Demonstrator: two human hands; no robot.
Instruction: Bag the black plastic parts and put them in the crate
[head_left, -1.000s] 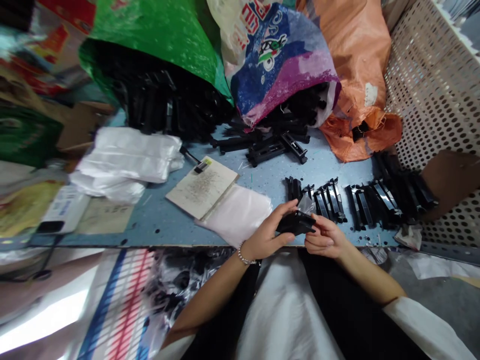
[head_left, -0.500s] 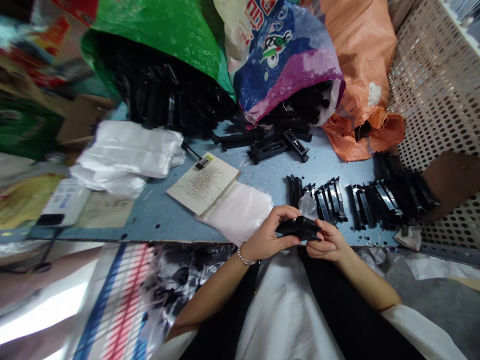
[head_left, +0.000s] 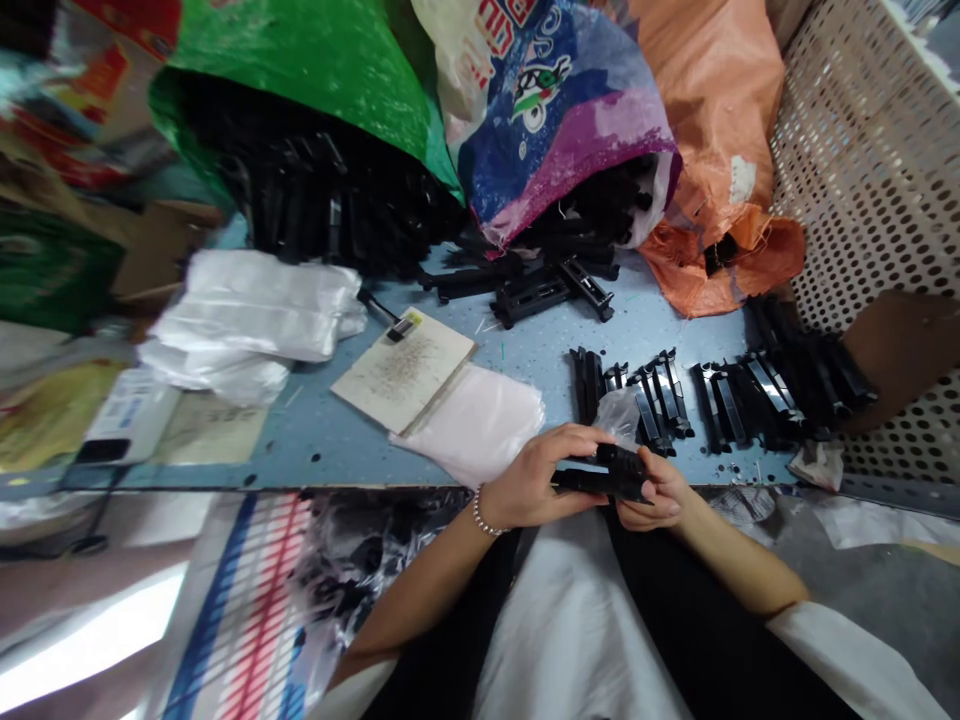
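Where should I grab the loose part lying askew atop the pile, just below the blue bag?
Probably pinch the loose part across its narrow width, near its closer end, coming from the front right: it looks long and slim, and that end juts forward from the pile, clear of the blue bag. The left hand and right hand both hold a black piece.

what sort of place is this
Probably a small assembly or packing workshop: black parts are lined up on the blue table, a green sack holds many similar pieces, and thin white plastic lies stacked nearby.
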